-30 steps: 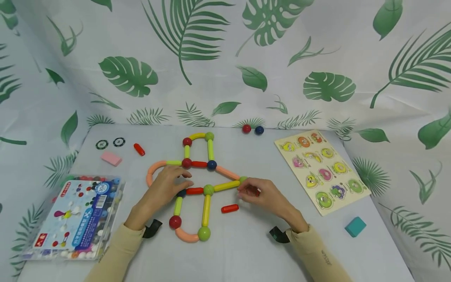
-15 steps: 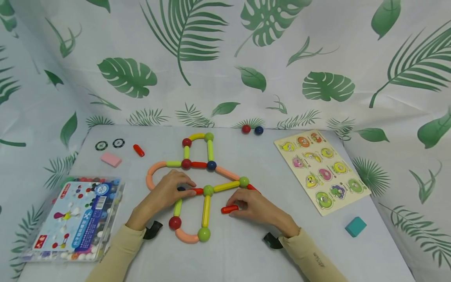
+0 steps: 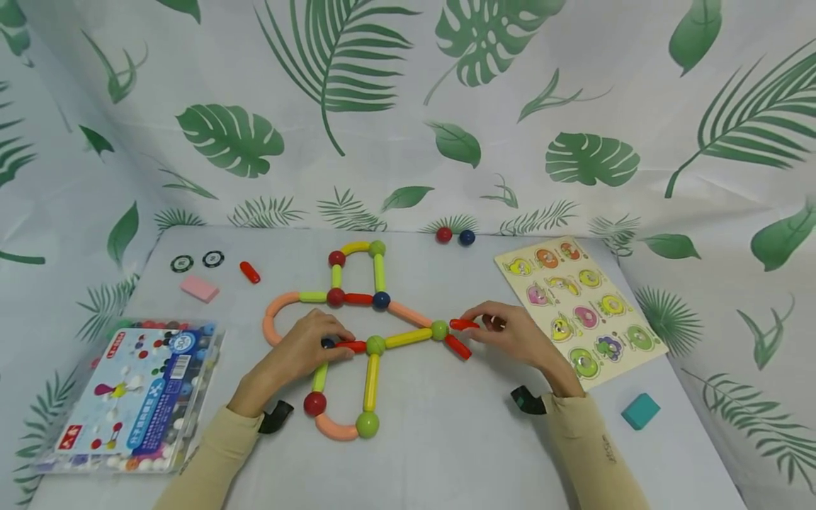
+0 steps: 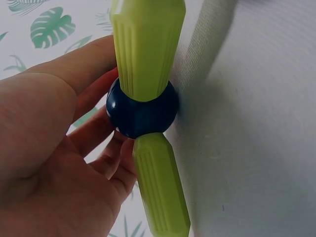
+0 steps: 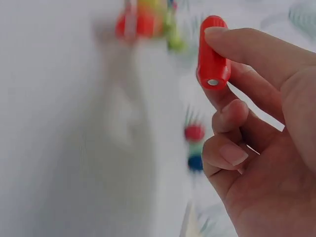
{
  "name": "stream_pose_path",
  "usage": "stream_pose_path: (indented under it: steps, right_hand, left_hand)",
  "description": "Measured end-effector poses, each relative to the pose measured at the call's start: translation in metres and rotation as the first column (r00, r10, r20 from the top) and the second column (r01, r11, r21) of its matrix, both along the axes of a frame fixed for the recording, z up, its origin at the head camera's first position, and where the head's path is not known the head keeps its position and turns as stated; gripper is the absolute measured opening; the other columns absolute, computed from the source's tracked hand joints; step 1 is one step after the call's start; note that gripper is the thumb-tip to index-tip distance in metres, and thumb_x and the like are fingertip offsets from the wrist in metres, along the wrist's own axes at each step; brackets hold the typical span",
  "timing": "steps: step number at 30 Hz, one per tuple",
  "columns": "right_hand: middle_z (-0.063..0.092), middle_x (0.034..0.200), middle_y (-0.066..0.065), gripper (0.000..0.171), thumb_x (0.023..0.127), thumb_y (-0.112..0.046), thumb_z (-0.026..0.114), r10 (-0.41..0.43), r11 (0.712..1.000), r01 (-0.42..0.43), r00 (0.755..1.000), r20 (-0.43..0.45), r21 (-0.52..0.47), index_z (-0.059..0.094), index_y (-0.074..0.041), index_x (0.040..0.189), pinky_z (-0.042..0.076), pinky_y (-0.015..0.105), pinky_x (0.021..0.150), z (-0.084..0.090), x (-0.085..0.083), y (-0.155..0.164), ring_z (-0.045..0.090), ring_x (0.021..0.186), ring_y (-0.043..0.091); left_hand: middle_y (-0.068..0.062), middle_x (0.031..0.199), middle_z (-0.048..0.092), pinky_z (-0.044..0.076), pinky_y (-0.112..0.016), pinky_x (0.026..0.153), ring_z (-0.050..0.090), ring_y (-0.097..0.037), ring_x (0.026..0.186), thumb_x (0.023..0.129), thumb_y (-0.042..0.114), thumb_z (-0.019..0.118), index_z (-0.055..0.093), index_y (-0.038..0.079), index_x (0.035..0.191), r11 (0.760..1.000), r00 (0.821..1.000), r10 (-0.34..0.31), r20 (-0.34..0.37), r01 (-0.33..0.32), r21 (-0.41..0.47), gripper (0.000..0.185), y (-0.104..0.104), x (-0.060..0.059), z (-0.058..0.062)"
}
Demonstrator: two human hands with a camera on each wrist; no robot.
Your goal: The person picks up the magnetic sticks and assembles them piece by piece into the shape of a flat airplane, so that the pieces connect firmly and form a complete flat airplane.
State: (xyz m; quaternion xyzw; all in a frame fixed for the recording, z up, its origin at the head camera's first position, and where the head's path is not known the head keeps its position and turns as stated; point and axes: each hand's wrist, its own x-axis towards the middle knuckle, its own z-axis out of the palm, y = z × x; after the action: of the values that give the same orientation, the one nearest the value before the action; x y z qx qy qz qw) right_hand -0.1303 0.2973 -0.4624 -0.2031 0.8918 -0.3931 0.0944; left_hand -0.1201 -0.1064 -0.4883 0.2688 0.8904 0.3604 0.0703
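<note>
A flat figure of plastic magnetic sticks and balls point(image 3: 357, 333) lies in the middle of the grey-white table point(image 3: 446, 453), and it looks largely built: a small loop at the far end, a curved orange arm on the left, a closed loop at the near end, and a yellow crossbar running out to a green ball point(image 3: 439, 329) on the right. One short red stick point(image 3: 457, 346) already hangs off that green ball, slanting toward the person.

The right hand point(image 3: 516, 336) pinches a second short red plastic stick point(image 3: 463, 324) between thumb and fingertip, its free end just at the green ball; whether it touches yet I cannot tell. The left hand point(image 3: 299, 350) rests on the figure with fingers curled about a dark blue ball point(image 4: 142, 109) joining two lime-green sticks, steadying it.

Judging from this, the right side is what remains. Loose red and blue balls point(image 3: 455, 236) and a spare red stick point(image 3: 250, 272) lie apart near the far edge, unused.
</note>
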Motion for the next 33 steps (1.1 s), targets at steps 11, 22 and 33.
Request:
stream_pose_path:
  steps: [11,22,33]
  right_hand:
    - [0.064,0.091,-0.004,0.021,0.091,-0.033,0.077,0.024,0.998,-0.029,0.996,0.081,0.060,0.074,-0.030,0.112,0.043,0.023,0.065,-0.015,-0.027,0.014,0.054,0.080,0.017]
    - [0.067,0.100,-0.008,0.024,0.092,-0.024,0.076,0.073,0.997,-0.075,0.995,0.064,0.032,0.073,-0.026,0.116,0.045,0.023,0.070,-0.018,-0.033,0.007,0.055,0.086,0.017]
    - [0.069,0.104,-0.009,0.023,0.093,-0.025,0.074,0.102,0.994,-0.105,0.993,0.065,0.031,0.073,-0.024,0.116,0.045,0.024,0.073,-0.022,-0.031,0.009,0.055,0.088,0.015]
  left_hand:
    - [0.006,0.099,0.073,0.049,-0.038,0.090,0.056,-0.015,0.101,0.084,0.025,0.083,0.079,0.016,0.107,1.000,1.000,0.011,0.004,-0.011,0.010,0.025,-0.001,0.001,-0.002]
    - [0.008,0.097,0.074,0.049,-0.035,0.086,0.056,-0.015,0.098,0.085,0.025,0.083,0.079,0.017,0.108,1.000,1.000,-0.010,0.011,0.010,-0.010,0.025,-0.003,-0.001,0.003]
    - [0.008,0.097,0.073,0.049,-0.034,0.086,0.056,-0.015,0.098,0.085,0.025,0.083,0.079,0.017,0.109,1.000,1.000,-0.004,0.021,0.004,-0.012,0.026,-0.004,-0.001,0.001]
